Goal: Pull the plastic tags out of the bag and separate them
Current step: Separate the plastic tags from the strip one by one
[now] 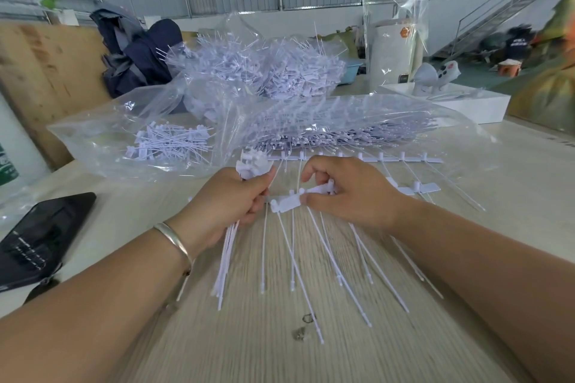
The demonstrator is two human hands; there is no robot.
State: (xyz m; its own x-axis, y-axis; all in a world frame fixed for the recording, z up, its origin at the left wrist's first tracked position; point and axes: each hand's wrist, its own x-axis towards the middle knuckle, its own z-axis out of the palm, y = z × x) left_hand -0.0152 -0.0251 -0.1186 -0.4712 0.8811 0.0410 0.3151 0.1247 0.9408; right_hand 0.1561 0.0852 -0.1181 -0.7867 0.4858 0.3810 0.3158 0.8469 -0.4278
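Your left hand (231, 199) holds a bunch of loose tags (228, 246) in a curled fist, and its fingertips also touch the left end of the strip of tags (291, 200). Your right hand (345, 193) pinches that same strip between thumb and fingers. The strip is just above the table (404, 336), and its long thin tails fan out toward you. Another strip (401, 159) lies flat on the table just past your hands. Behind it is the open bag (342, 121), which looks full of more strips. A smaller bag (165, 143) of loose tags sits to the left.

You seem to be snapping one tag off the end of the strip. A few things could go wrong here. If you twist too hard, a thin tail may bend or break. Your left fist is quite full, so one more tag could make the bunch slip and scatter. The tails cross each other, so a quick pull could snag them and drag other tags along. The phone (43, 236) lies near your left arm, so a wide elbow swing could bump it.
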